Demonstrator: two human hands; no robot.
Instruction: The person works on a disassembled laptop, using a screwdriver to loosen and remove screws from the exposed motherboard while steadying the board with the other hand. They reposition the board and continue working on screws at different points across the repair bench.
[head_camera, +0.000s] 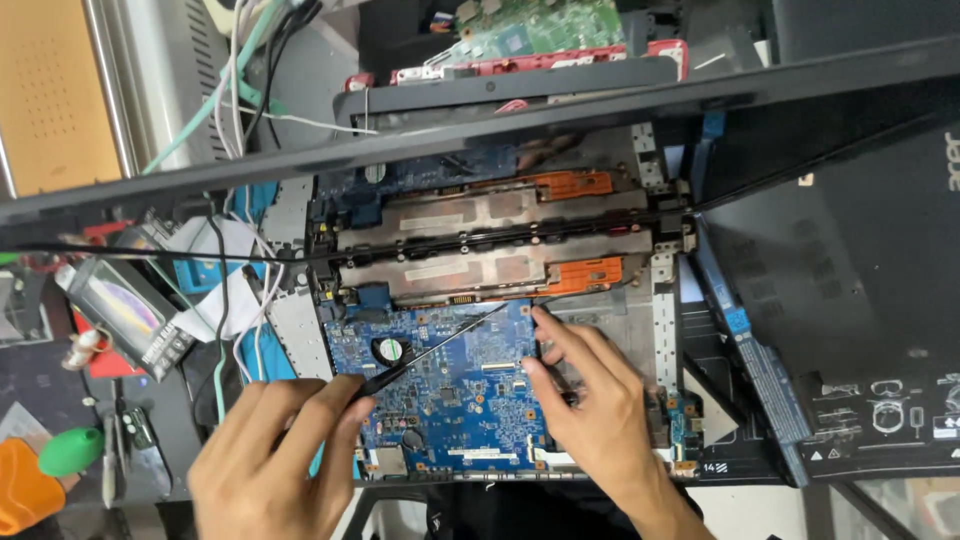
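An opened laptop base lies in front of me with its blue motherboard (455, 385) exposed. My left hand (270, 455) grips a thin black screwdriver (430, 350), whose shaft slants up and right across the board toward its upper right corner. My right hand (590, 400) rests on the board's right edge, index finger stretched up to that corner, close to the screwdriver's tip. Behind the board sit copper heat pipes with orange tabs (590, 275) and a black bar across them.
The dark laptop lid (600, 95) leans over the back of the base. A black bottom cover (850, 300) and a long battery (765, 375) lie to the right. Loose cables (240, 290), a small boxed item (125, 315) and a green-handled tool (70, 450) crowd the left.
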